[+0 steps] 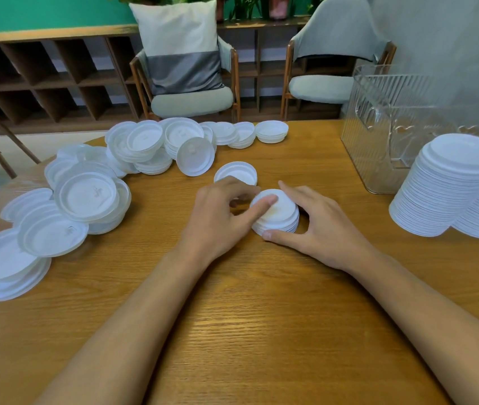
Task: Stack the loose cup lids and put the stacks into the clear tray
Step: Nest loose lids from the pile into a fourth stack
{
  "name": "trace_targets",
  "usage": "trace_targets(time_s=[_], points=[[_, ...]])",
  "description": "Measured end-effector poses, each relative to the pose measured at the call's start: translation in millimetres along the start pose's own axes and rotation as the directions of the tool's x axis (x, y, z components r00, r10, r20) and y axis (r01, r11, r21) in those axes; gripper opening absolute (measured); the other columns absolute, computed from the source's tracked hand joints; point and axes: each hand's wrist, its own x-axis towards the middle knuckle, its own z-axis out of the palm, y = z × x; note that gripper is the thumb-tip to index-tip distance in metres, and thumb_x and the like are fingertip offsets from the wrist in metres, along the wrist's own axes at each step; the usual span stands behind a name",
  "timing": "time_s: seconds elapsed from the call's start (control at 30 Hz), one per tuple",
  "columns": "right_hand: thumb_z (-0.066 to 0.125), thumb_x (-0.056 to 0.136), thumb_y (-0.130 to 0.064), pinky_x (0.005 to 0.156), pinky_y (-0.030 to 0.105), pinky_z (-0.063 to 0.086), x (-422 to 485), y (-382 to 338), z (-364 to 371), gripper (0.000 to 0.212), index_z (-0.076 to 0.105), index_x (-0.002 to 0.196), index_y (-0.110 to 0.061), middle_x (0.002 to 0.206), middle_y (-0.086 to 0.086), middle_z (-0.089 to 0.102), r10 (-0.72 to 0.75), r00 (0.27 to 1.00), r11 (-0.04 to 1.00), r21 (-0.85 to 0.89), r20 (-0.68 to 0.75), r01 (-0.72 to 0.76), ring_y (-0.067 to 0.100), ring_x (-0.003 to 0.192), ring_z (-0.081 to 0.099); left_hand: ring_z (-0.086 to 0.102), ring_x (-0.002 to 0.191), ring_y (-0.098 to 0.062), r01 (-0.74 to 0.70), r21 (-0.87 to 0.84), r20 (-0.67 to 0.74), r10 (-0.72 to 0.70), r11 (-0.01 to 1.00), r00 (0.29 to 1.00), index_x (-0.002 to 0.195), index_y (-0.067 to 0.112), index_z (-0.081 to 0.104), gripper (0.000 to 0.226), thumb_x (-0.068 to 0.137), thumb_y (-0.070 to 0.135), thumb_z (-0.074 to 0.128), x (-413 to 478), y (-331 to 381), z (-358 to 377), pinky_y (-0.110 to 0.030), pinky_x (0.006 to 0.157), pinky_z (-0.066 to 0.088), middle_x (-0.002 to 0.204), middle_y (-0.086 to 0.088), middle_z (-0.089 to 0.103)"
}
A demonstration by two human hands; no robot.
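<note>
- Lid stack (276, 213) stands mid-table (247, 317), axis vertical, domed tops up, rims down.
- Left hand (217, 217): straight index finger presses on the top lid.
- Right hand (320, 226): thumb at near base, fingers curved round far side, clasping the stack.
- Clear tray (378, 135) at right rear, apart; loose lids (86, 197) heaped at left.

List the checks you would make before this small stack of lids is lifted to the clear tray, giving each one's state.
1. The small stack is nested evenly: ok.
2. The right hand holds the stack's sides: ok.
3. The left hand rests a fingertip on its top: ok.
4. Room inside the clear tray: cannot tell.
5. All loose lids stacked: not ok, many lie scattered at left.
</note>
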Motion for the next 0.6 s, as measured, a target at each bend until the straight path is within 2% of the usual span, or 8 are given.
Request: trace_targets(time_s=[0.03,0.1,0.13,0.2,0.27,0.37,0.5,0.6], points=[[0.081,0.078,-0.061,0.102,0.005,0.026,0,0,0,0.104,0.034,0.162,-0.023,0.15,-0.012,0.048,0.003,1.0,1.0,-0.006,-0.003,-0.003,0.002,0.137,0.039,0.065,0.086,-0.002,-0.031,0.039,-0.065,0.034,0.999,0.997,0.107,0.018,0.081,0.032,0.091,0.046,0.078,1,-3,0,-0.014,0.079,0.05,0.094,0.011,0.072],[0.08,0.079,-0.062,0.11,0.019,0.03,0,0,0,0.104,0.032,0.163,-0.024,0.151,-0.012,0.047,0.011,1.0,1.0,-0.015,-0.008,-0.012,0.006,0.14,0.039,0.066,0.098,-0.009,-0.038,0.146,-0.1,0.053,0.989,0.994,0.113,0.014,0.078,0.025,0.092,0.028,0.08,4,-14,-2,-0.01,0.088,0.043,0.105,0.005,0.073],[0.08,0.08,-0.062,0.113,0.025,0.032,1,1,0,0.105,0.03,0.164,-0.024,0.152,-0.011,0.046,0.019,1.0,1.0,-0.019,-0.008,-0.02,0.008,0.141,0.039,0.066,0.107,-0.013,-0.034,0.197,-0.067,0.048,0.98,0.997,0.118,0.015,0.077,0.029,0.092,0.025,0.08,5,-21,-2,-0.013,0.094,0.043,0.112,0.002,0.074],[0.079,0.081,-0.062,0.115,0.029,0.031,1,1,-1,0.106,0.027,0.165,-0.027,0.155,-0.011,0.043,0.035,0.999,0.999,-0.027,-0.005,-0.035,0.011,0.144,0.036,0.067,0.113,-0.019,-0.038,0.263,0.021,0.034,0.964,0.999,0.123,0.016,0.075,0.032,0.091,0.021,0.08,6,-30,0,-0.031,0.098,0.051,0.117,0.0,0.075],[0.079,0.081,-0.062,0.113,0.026,0.028,0,0,-2,0.106,0.023,0.165,-0.031,0.157,-0.012,0.041,0.039,0.999,0.999,-0.019,-0.006,-0.039,0.011,0.146,0.034,0.07,0.106,-0.021,-0.035,0.274,0.03,0.028,0.961,0.999,0.117,0.016,0.078,0.026,0.091,0.013,0.079,7,-32,1,-0.04,0.09,0.055,0.11,0.0,0.077],[0.081,0.079,-0.062,0.117,0.028,0.024,-1,0,-1,0.106,0.022,0.164,-0.039,0.162,-0.012,0.037,0.036,0.999,0.999,0.004,-0.011,-0.036,0.011,0.15,0.029,0.073,0.096,-0.021,-0.008,0.266,-0.029,0.017,0.964,0.999,0.109,0.015,0.081,0.02,0.09,0.009,0.079,8,-31,-1,-0.039,0.082,0.057,0.102,0.0,0.079],[0.081,0.08,-0.06,0.11,0.024,0.02,-2,-1,-3,0.1,0.026,0.162,-0.041,0.158,-0.016,0.038,0.043,0.999,0.999,-0.008,-0.009,-0.043,0.007,0.148,0.026,0.073,0.092,-0.017,0.082,0.22,-0.09,-0.064,0.972,0.994,0.104,0.016,0.081,0.017,0.087,0.01,0.083,8,-27,-4,-0.037,0.081,0.056,0.097,0.002,0.079],[0.08,0.08,-0.061,0.115,0.03,0.029,-2,-1,-3,0.095,0.033,0.16,-0.039,0.148,-0.02,0.041,0.031,0.999,0.999,-0.01,-0.015,-0.031,0.001,0.139,0.031,0.072,0.088,-0.017,0.135,0.178,-0.14,-0.111,0.975,0.984,0.097,0.015,0.08,0.017,0.083,0.018,0.088,10,-28,-6,-0.04,0.08,0.056,0.094,0.004,0.078]])
